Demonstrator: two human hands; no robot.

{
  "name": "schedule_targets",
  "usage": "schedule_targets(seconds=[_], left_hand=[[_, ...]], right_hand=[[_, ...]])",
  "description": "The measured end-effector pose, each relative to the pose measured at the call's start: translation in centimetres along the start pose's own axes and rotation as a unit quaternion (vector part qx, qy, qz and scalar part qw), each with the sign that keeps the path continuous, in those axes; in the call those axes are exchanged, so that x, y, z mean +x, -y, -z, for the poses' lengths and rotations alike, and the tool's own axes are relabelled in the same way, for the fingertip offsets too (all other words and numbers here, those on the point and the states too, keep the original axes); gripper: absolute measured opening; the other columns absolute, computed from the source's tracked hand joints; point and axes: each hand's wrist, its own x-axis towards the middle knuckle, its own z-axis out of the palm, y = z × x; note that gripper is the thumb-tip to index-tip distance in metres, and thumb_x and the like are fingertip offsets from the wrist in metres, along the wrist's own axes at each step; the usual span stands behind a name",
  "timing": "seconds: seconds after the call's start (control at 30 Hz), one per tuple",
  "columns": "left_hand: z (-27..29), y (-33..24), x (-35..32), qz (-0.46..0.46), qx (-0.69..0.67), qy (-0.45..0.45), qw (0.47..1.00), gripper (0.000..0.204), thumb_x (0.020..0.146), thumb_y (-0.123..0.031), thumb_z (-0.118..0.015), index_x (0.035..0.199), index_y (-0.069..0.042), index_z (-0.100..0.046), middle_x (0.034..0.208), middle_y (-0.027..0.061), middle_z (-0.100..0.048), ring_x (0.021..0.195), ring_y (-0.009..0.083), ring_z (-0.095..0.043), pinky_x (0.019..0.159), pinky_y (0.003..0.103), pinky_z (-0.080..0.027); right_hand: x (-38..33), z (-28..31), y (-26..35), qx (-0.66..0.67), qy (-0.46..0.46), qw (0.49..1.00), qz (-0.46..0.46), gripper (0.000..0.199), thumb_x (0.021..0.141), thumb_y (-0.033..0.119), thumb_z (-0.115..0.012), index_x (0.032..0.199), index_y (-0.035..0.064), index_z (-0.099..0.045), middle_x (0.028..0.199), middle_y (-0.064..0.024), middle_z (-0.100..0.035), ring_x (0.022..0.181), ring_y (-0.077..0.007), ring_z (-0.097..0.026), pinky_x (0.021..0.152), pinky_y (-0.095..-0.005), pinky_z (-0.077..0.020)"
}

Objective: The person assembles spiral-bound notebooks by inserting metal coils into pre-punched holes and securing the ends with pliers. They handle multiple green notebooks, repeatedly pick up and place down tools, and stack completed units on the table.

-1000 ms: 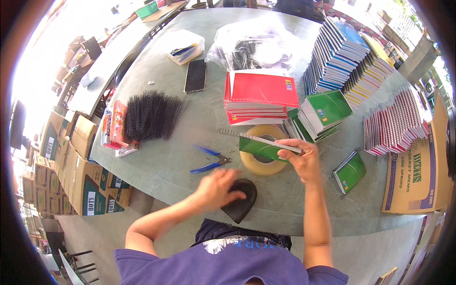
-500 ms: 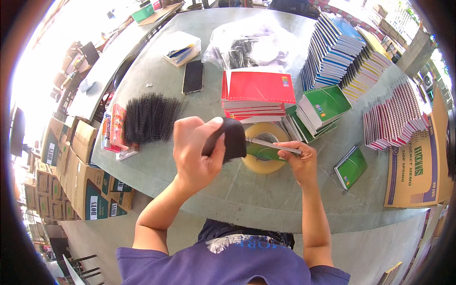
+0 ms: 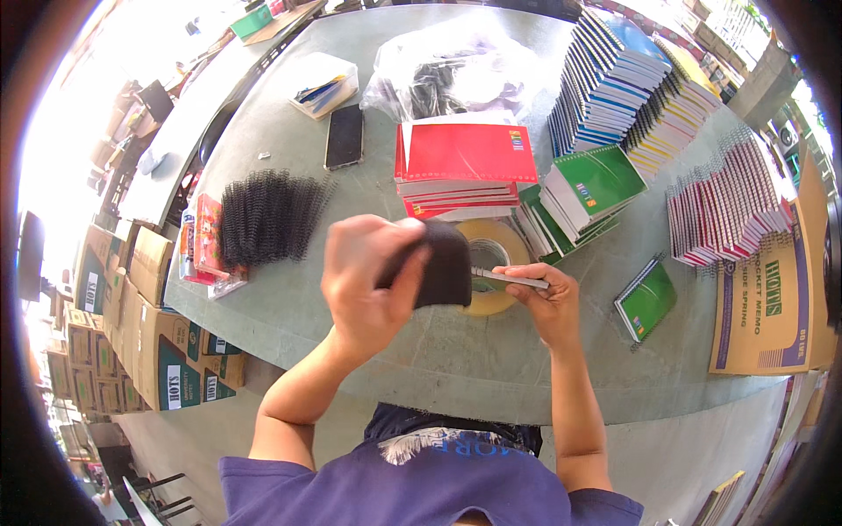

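My left hand (image 3: 358,285), blurred by motion, is closed on a black curved pad-like piece (image 3: 445,265), whose exact kind I cannot make out. Between thumb and fingers, my right hand (image 3: 551,309) pinches a thin notebook (image 3: 519,280) seen almost edge-on. A short row of coil shows along the notebook's left end, by the black piece. Below both hands a wide roll of tape (image 3: 491,231) lies on the table, partly covered. Just beyond it stands a stack of red-covered notebooks (image 3: 469,156), with green-covered notebooks (image 3: 598,186) to its right.
Black spiral coils (image 3: 272,215) lie in a heap at left. Spiral-bound blue notebooks (image 3: 614,83) and red ones (image 3: 726,206) stand at right, near a cardboard box (image 3: 763,307). One green notebook (image 3: 647,300) lies alone. A phone (image 3: 345,137) and plastic bag (image 3: 452,70) are farther back.
My left hand and the black piece have shifted slightly right, and my right hand slightly left with the notebook, so they are closer together. The whole view has moved a little.
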Motion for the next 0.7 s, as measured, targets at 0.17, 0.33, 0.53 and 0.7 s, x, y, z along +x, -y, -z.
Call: schedule_targets(seconds=[0.17, 0.33, 0.53, 0.7], left_hand=[[-1.3, -0.9, -1.3, 0.021, -0.073, 0.121, 0.990, 0.033, 0.068, 0.004, -0.071, 0.099, -0.007, -0.065, 0.084, 0.0117, -0.056, 0.077, 0.0258, -0.055, 0.064, 0.034, -0.048], [-2.2, -0.5, -2.2, -0.015, -0.066, 0.210, 0.975, 0.026, 0.069, 0.000, -0.072, 0.094, -0.008, -0.066, 0.090, 0.0088, -0.059, 0.081, 0.0239, -0.058, 0.065, 0.030, -0.050], [-1.9, -0.9, 0.4, -0.036, -0.004, 0.059, 0.998, 0.032, 0.067, 0.001, -0.074, 0.096, -0.009, -0.068, 0.091, 0.0098, -0.057, 0.081, 0.0234, -0.059, 0.067, 0.031, -0.050], [-1.8, -1.7, 1.4, -0.066, -0.023, 0.101, 0.992, 0.033, 0.067, 0.002, -0.073, 0.098, -0.009, -0.067, 0.091, 0.0092, -0.055, 0.083, 0.0232, -0.058, 0.070, 0.033, -0.049]], right_hand=[[0.4, -0.1, 1.2, 0.033, -0.032, 0.999, -0.019, 0.021, 0.083, -0.004, -0.063, 0.103, 0.0000, -0.064, 0.107, -0.0111, -0.067, 0.099, -0.0144, -0.061, 0.086, -0.0260, -0.0470], [0.1, 0.3, -0.5, 0.009, 0.019, 1.000, 0.008, 0.024, 0.084, -0.005, -0.061, 0.107, -0.0010, -0.062, 0.108, -0.0103, -0.066, 0.099, -0.0139, -0.060, 0.087, -0.0256, -0.0458], [-0.2, 0.3, -0.2, 0.043, 0.018, 0.999, 0.005, 0.027, 0.085, -0.004, -0.060, 0.112, -0.0015, -0.060, 0.109, -0.0089, -0.066, 0.099, -0.0118, -0.058, 0.088, -0.0251, -0.0444], [-0.4, 1.0, 0.1, 0.012, 0.016, 0.999, -0.031, 0.026, 0.087, -0.001, -0.060, 0.113, -0.0013, -0.060, 0.108, -0.0064, -0.065, 0.098, -0.0112, -0.057, 0.087, -0.0241, -0.0435]])
